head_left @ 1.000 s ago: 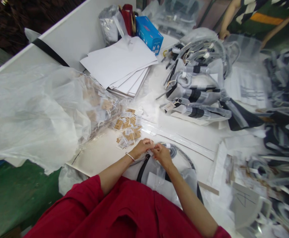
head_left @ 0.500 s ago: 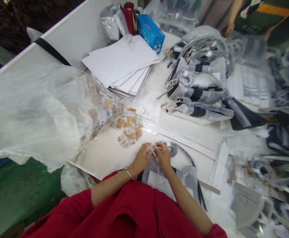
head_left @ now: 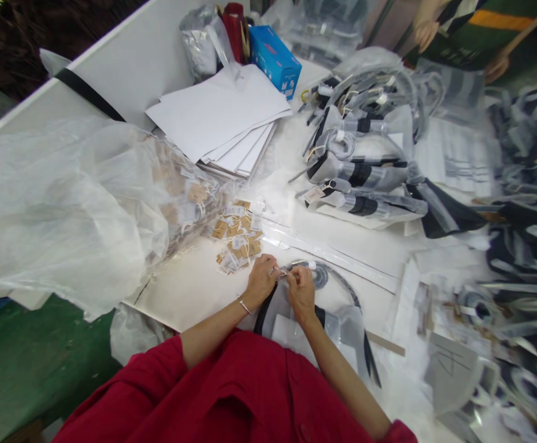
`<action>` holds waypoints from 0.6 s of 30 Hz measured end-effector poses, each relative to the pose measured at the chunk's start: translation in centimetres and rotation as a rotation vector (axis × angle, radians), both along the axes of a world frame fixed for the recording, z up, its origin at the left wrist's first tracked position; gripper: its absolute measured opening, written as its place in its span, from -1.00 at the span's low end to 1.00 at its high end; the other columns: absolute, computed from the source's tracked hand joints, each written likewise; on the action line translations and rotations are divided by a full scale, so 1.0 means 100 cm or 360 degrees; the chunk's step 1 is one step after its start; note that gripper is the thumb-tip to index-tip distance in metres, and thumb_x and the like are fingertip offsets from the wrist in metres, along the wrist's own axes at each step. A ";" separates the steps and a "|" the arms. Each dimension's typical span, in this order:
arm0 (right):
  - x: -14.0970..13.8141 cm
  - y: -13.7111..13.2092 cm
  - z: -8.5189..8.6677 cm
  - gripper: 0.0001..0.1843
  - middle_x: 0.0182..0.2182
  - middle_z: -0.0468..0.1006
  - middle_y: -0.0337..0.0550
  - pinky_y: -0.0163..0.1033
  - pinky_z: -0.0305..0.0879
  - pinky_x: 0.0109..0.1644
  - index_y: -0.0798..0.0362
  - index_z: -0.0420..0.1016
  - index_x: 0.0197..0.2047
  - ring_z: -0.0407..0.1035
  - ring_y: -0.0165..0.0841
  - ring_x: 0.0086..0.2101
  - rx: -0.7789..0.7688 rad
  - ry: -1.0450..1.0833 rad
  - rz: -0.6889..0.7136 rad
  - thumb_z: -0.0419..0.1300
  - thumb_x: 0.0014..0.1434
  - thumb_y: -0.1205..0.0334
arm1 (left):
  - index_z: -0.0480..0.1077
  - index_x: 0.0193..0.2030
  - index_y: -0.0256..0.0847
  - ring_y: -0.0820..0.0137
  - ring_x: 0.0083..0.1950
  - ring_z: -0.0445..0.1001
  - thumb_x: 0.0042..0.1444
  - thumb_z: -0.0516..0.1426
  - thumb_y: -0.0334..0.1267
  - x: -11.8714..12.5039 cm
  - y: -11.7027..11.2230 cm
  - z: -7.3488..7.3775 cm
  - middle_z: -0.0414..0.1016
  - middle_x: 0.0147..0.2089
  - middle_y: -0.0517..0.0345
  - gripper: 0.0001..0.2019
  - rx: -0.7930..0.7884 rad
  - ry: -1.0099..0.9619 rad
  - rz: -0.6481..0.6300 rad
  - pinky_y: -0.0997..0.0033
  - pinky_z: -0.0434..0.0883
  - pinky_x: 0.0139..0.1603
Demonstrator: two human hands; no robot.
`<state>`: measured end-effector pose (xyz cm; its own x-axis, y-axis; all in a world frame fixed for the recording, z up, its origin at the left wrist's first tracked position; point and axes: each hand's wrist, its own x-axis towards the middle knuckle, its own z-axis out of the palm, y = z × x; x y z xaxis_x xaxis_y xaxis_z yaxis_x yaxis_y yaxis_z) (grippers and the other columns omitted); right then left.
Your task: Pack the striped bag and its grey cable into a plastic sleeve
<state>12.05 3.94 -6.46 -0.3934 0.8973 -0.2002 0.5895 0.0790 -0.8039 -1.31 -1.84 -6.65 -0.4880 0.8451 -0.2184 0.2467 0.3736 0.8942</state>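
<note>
My left hand (head_left: 262,277) and my right hand (head_left: 301,289) are close together over the table's near side. Both pinch a thin white string (head_left: 283,272), stretched in the short gap between them. Whether a tag hangs on it is too blurred to tell. Below my hands lies a bag (head_left: 342,326) with grey and clear panels and black trim, partly hidden by my arms. A black strap (head_left: 344,284) curves out on its right. A coiled clear strap (head_left: 320,275) rests just beyond my right hand. Left of my hands is a heap of brown tags (head_left: 240,237) with white strings.
A large plastic sack (head_left: 74,209) with more tags covers the left. White sheets (head_left: 222,111) are stacked at the back beside a blue box (head_left: 275,60). Wrapped bags (head_left: 365,172) lie at back right, with more bags along the right edge. Another person's hands (head_left: 427,34) show at the top right.
My left hand has shifted slightly left and up, and the string between my hands is now drawn out straight. The other person's hands have moved. The whole view has shifted a little.
</note>
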 end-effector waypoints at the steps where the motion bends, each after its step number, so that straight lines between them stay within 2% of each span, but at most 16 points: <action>1: 0.002 0.001 0.001 -0.82 -0.26 0.45 -0.11 -0.13 0.33 -0.10 0.00 0.36 -0.33 0.35 -0.25 -0.22 0.0113 -0.0064 0.0083 0.05 0.20 0.10 | 0.31 -0.41 -0.17 0.31 -0.15 0.33 0.04 0.10 -0.36 -0.001 -0.001 -0.002 0.36 -0.26 0.13 -0.96 -0.0025 -0.0037 0.0024 0.31 0.30 -0.06; 3: 0.007 0.002 0.003 -0.84 -0.20 0.43 -0.08 -0.15 0.31 -0.10 0.00 0.40 -0.32 0.33 -0.26 -0.20 0.0195 -0.0158 0.0288 0.04 0.20 0.17 | 0.25 -0.44 -0.16 0.33 -0.25 0.31 0.08 0.07 -0.35 -0.005 -0.004 -0.005 0.31 -0.36 0.18 -0.91 -0.0087 -0.0110 0.0055 0.33 0.29 -0.16; 5: 0.009 0.004 0.006 -0.83 -0.19 0.44 -0.10 -0.17 0.31 -0.13 0.00 0.44 -0.23 0.34 -0.29 -0.25 0.0165 -0.0183 0.0433 0.05 0.19 0.21 | 0.25 -0.40 -0.15 0.34 -0.28 0.30 0.16 0.03 -0.30 -0.007 -0.006 -0.004 0.29 -0.37 0.19 -0.89 -0.0062 -0.0077 0.0023 0.33 0.28 -0.18; 10: 0.003 0.008 0.009 -0.61 -0.12 0.46 -0.10 -0.16 0.35 -0.16 0.00 0.43 0.05 0.32 -0.37 -0.42 0.0062 -0.0137 0.0374 0.16 0.15 0.10 | 0.34 -0.18 -0.13 0.30 -0.18 0.34 0.27 -0.03 -0.23 -0.004 -0.015 0.008 0.36 -0.22 0.13 -0.85 0.0069 0.0010 -0.0256 0.29 0.30 -0.04; 13: -0.002 0.008 0.009 -0.66 -0.13 0.45 -0.13 -0.20 0.33 -0.22 -0.10 0.50 0.01 0.37 -0.32 -0.33 0.0048 -0.0232 0.0481 0.16 0.16 0.10 | 0.38 -0.15 -0.11 0.26 -0.06 0.36 0.23 0.01 -0.24 -0.003 -0.024 0.013 0.40 -0.14 0.08 -0.85 0.0146 -0.0115 -0.0434 0.25 0.29 0.11; 14: -0.003 0.008 0.008 -0.70 -0.14 0.45 -0.13 -0.20 0.32 -0.23 -0.12 0.53 -0.03 0.38 -0.31 -0.29 0.0043 -0.0270 0.0510 0.15 0.17 0.11 | 0.39 -0.17 -0.11 0.25 -0.04 0.37 0.22 0.04 -0.22 -0.004 -0.026 0.012 0.41 -0.14 0.07 -0.87 0.0145 -0.0174 -0.0411 0.24 0.29 0.13; 15: -0.003 0.009 0.008 -0.73 -0.15 0.46 -0.14 -0.21 0.31 -0.22 -0.13 0.56 -0.07 0.39 -0.29 -0.26 0.0036 -0.0303 0.0527 0.14 0.18 0.12 | 0.39 -0.20 -0.11 0.25 -0.06 0.38 0.19 0.07 -0.20 -0.007 -0.028 0.011 0.41 -0.17 0.08 -0.89 0.0108 -0.0262 -0.0298 0.24 0.31 0.12; 18: -0.003 0.011 0.008 -0.75 -0.18 0.47 -0.14 -0.17 0.31 -0.17 -0.12 0.58 -0.12 0.38 -0.28 -0.26 0.0017 -0.0362 0.0478 0.11 0.21 0.13 | 0.29 -0.29 -0.14 0.30 -0.21 0.41 0.14 0.10 -0.08 -0.018 -0.032 0.001 0.35 -0.27 0.14 -0.82 -0.0078 -0.0564 0.0268 0.25 0.42 -0.06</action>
